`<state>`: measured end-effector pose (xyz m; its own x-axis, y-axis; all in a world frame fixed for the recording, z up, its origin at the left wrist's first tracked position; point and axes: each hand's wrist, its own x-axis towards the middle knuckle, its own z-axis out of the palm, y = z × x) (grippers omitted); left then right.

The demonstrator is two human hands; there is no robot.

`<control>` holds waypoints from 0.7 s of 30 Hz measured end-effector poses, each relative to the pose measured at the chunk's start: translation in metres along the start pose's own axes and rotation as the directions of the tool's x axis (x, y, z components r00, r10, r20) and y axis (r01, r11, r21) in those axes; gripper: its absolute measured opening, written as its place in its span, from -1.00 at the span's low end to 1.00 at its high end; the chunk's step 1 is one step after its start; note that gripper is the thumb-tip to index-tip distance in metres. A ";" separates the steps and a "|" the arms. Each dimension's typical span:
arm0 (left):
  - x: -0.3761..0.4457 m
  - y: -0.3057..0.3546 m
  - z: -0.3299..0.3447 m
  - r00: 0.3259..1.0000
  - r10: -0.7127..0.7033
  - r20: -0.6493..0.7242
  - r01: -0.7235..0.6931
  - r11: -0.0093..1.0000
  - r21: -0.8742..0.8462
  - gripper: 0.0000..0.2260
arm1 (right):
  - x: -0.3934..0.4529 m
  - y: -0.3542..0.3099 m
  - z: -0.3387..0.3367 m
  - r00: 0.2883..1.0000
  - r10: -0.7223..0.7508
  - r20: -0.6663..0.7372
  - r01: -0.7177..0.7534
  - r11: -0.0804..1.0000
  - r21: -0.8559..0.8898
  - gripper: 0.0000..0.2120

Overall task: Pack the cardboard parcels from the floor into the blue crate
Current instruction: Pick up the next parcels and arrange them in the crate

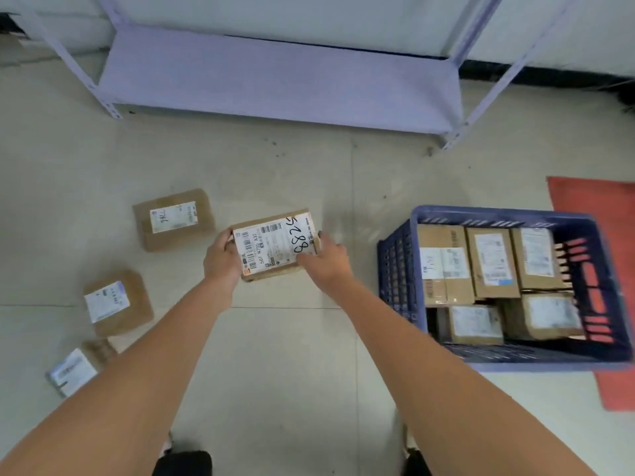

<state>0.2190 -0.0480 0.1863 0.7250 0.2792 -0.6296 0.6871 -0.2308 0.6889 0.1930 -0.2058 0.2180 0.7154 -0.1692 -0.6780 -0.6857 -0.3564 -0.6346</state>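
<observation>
Risk, grip: the parcel [276,247] is held only at its two short ends, so if either hand loosens on the way right it could tip and drop to the floor [275,372].
Risk, crate: the crate [395,269] already holds five parcels packed close; the only open gap looks to be along its near edge, so this one may snag on a neighbour or sit proud.
Left hand [221,257]: fingers curled round the parcel's left end, thumb on top.
Right hand [326,259]: clamped on the right end, fingertips on the label.
Parcel: mid-scene, left of the crate, label up; I can't tell whether it is lifted off the floor.
Still waiting: three parcels [173,219] on the floor at left.
</observation>
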 end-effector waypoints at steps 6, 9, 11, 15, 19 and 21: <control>-0.088 0.040 0.171 0.994 -0.030 0.102 0.040 0.995 -0.094 -0.59 | -0.015 0.093 -0.171 0.998 0.034 -0.049 -0.034 0.999 0.002 -0.53; -0.127 0.053 0.232 0.981 -0.053 0.185 0.065 0.996 -0.059 -0.63 | -0.021 0.129 -0.228 0.994 0.071 -0.081 -0.067 0.996 0.053 -0.51; -0.148 0.055 0.259 0.972 -0.059 0.228 0.069 0.997 -0.033 -0.63 | -0.028 0.147 -0.259 0.992 0.095 -0.082 -0.089 0.994 0.067 -0.50; -0.189 0.038 0.305 0.944 -0.124 0.305 0.094 0.989 0.113 -0.63 | -0.051 0.186 -0.298 0.966 0.242 -0.086 -0.234 0.968 0.089 -0.56; -0.216 0.008 0.339 0.943 -0.187 0.276 0.119 0.962 0.246 -0.53 | -0.064 0.220 -0.300 0.938 0.340 -0.068 -0.333 0.939 0.088 -0.61; -0.213 -0.006 0.347 0.946 -0.206 0.249 0.132 0.950 0.284 -0.53 | -0.058 0.234 -0.298 0.932 0.363 -0.026 -0.361 0.931 0.062 -0.61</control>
<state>0.0766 -0.4297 0.1919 0.5562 0.0801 -0.8272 0.7618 -0.4468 0.4690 0.0310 -0.5534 0.2196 0.4212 -0.3108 -0.8521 -0.9045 -0.2138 -0.3691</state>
